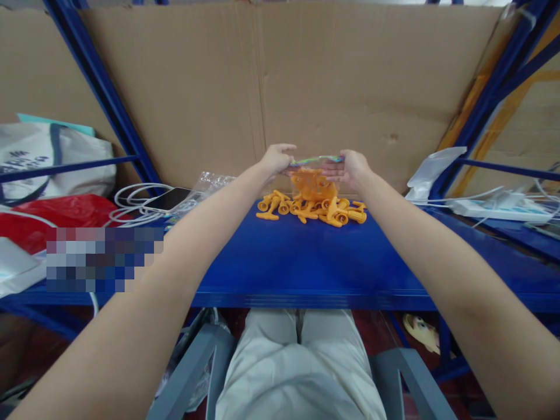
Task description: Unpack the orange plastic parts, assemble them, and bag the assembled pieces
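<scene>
Left hand point(276, 160) and right hand point(354, 169) pinch opposite ends of the coloured top edge of a clear bag point(314, 184) of orange handles, beside loose handles point(343, 217) on the blue table point(315, 259). Step: apparently managing the bag's top; next demands an even grip.

The left hand point(277, 159) and right hand point(355, 167) grip opposite ends of the upper edge of a clear bag point(315, 160), orange showing through its plastic. Loose orange T-shaped pieces point(335, 211) lie heaped just below, near the back edge of the blue bench point(297, 262). Toward its back left corner lie a phone point(170, 199), coiled white cable point(125, 201) and red plastic point(83, 211).
</scene>
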The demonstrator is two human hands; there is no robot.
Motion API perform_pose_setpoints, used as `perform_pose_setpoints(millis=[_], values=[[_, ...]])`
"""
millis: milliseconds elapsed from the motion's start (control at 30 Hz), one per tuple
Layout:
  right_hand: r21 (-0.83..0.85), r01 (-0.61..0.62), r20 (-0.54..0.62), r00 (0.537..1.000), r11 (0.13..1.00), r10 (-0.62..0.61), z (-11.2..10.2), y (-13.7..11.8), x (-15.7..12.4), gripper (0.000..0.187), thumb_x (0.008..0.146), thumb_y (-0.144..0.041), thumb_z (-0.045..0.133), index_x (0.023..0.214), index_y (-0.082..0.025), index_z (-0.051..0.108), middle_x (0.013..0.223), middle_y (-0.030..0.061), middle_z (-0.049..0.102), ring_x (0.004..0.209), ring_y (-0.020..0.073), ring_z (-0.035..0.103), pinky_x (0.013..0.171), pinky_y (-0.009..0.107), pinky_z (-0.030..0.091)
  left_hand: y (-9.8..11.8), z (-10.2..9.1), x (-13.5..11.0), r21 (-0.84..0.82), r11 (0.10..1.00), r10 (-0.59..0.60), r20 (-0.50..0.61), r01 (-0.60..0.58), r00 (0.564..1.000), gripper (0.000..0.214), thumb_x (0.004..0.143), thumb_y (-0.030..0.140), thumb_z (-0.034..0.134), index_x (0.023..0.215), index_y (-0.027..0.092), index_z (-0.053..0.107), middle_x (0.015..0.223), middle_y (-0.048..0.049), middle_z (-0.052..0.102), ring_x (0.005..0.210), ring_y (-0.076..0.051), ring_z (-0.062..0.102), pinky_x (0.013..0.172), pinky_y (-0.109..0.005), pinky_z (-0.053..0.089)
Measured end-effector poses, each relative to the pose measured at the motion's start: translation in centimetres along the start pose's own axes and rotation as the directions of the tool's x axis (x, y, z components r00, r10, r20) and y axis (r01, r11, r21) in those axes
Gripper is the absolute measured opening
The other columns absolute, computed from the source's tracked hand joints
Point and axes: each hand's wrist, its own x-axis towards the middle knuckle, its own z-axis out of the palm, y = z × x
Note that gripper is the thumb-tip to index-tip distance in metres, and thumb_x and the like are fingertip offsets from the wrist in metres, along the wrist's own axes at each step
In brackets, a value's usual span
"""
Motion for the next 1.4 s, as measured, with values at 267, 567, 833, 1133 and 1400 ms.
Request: perform_pose_setpoints(millis=[267, 567, 833, 1133, 1400], values=[[-0.126, 0.225, -0.027, 0.973, 0.966, -0.23, 0.8, -1.6, -0.2, 0.035, 0.101, -0.035, 0.041, 0.091, -0.015, 0.068, 0.075, 0.007, 0.072, 0.075, 0.0197, 0.072, 0.069, 0.031, 0.055, 3.2, 0.3, -1.5, 0.041, 0.999, 0.025, -0.009, -0.024, 1.0, 0.06, 0.093, 0.01, 0.05, 0.151, 0.026, 0.046, 0.107, -0.0063, 0.073, 0.102, -0.021, 0.074, 0.09, -0.038, 0.06], [-0.205, 0.385, 0.009, 0.92, 0.9, -0.392, 2.0, -2.2, -1.2, 0.037, 0.1, -0.044, 0.051, 0.083, -0.015, 0.067, 0.073, 0.0062, 0.073, 0.073, 0.0179, 0.074, 0.065, 0.027, 0.054, 4.4, -1.6, -1.3, 0.162, 0.983, -0.102, 0.124, 0.082, 0.987, 0.058, 0.096, 0.032, 0.044, 0.153, 0.024, 0.036, 0.122, -0.016, 0.071, 0.121, -0.035, 0.067, 0.097, -0.058, 0.054], [-0.142, 0.478, 0.033, 0.878, 0.867, -0.478, 3.3, -1.9, -1.6, 0.035, 0.098, -0.043, 0.057, 0.081, -0.014, 0.065, 0.07, 0.0067, 0.072, 0.073, 0.0187, 0.075, 0.063, 0.027, 0.057, 4.9, -4.3, -0.6, 0.333, 0.937, -0.183, 0.211, 0.106, 0.96, 0.054, 0.083, 0.037, 0.053, 0.135, 0.023, 0.056, 0.124, -0.0181, 0.073, 0.125, -0.042, 0.063, 0.096, -0.062, 0.053], [-0.032, 0.551, -0.002, 0.835, 0.834, -0.551, 4.9, -2.0, -0.1, 0.035, 0.102, -0.027, 0.048, 0.07, -0.017, 0.055, 0.07, 0.0037, 0.065, 0.079, 0.0178, 0.075, 0.07, 0.029, 0.062, 5.1, -3.9, -1.9, 0.187, 0.982, -0.012, 0.08, -0.003, 0.997, 0.04, 0.091, 0.024, 0.042, 0.129, 0.018, 0.053, 0.118, -0.0147, 0.075, 0.115, -0.03, 0.071, 0.097, -0.055, 0.056], [-0.052, 0.507, 0.066, 0.861, 0.86, -0.504, 5.5, -1.9, 0.7, 0.028, 0.1, -0.038, 0.054, 0.082, -0.017, 0.058, 0.072, 0.002, 0.064, 0.08, 0.0183, 0.075, 0.067, 0.031, 0.064, 5.4, -5.0, -1.8, 0.218, 0.976, -0.032, 0.016, 0.027, 0.999, 0.039, 0.089, 0.029, 0.048, 0.125, 0.018, 0.055, 0.116, -0.0169, 0.076, 0.117, -0.032, 0.07, 0.101, -0.052, 0.053]])
